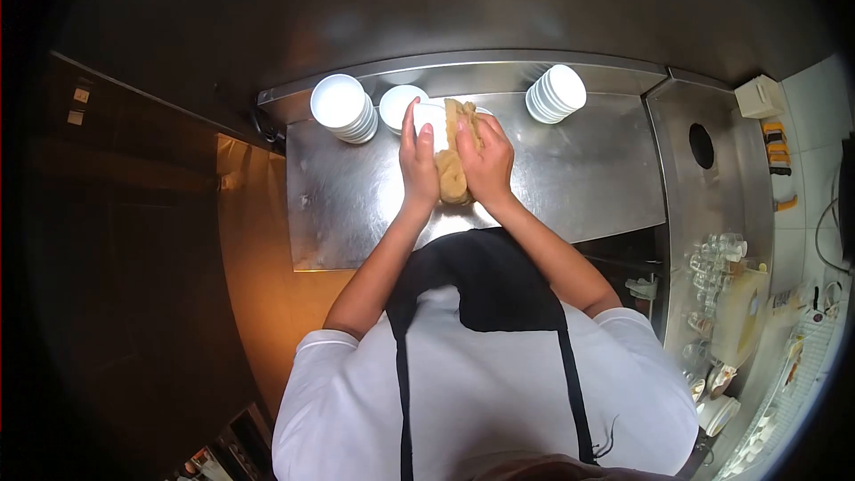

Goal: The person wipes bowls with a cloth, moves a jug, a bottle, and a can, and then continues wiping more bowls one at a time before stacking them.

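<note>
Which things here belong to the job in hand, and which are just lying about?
Likely part of the job:
- tan cloth, in the right hand
- white bowl, in the left hand
- left bowl stack
- right bowl stack

Probably just lying about:
- clear glasses
- white box

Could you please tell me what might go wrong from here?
The white bowl could slip if the left hand loosens, since the right hand has the tan cloth bunched in it.
The held bowl might knock the neighbouring bowl just beyond the left hand.
A wide swing to the left could perhaps topple the left stack of bowls, several high on the metal counter.
</note>
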Demonstrator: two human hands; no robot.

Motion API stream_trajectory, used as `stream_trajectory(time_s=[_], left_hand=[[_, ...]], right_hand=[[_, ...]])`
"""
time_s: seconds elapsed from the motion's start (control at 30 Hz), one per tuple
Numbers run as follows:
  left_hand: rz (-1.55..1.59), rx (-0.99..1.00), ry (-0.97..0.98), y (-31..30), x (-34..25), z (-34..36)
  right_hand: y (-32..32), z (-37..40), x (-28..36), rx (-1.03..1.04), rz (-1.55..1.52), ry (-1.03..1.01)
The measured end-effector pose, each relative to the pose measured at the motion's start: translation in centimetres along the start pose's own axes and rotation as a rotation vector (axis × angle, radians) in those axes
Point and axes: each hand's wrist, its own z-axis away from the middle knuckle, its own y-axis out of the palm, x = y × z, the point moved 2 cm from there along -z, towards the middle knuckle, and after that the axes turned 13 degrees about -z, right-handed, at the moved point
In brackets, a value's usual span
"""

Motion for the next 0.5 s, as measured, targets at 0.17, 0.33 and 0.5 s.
stream_trajectory(time_s=[0.17, 0.33, 0.5], left_hand=[[0.111, -0.078, -0.057, -0.4, 1.9, -0.7], [-0.403, -0.06, 0.132, -2.6, 2.0, -3.6], [-1.016, -0.028, 0.31, -2.7, 2.0, -7.4]], right_hand=[[0.4, -0.3, 1.3, -0.03, 0.023, -0.164], [-1.7, -0.5, -1.7, 0.427, -0.038, 0.228], [-4.3, 4.8, -6.6, 0.428, -0.158, 0.517]])
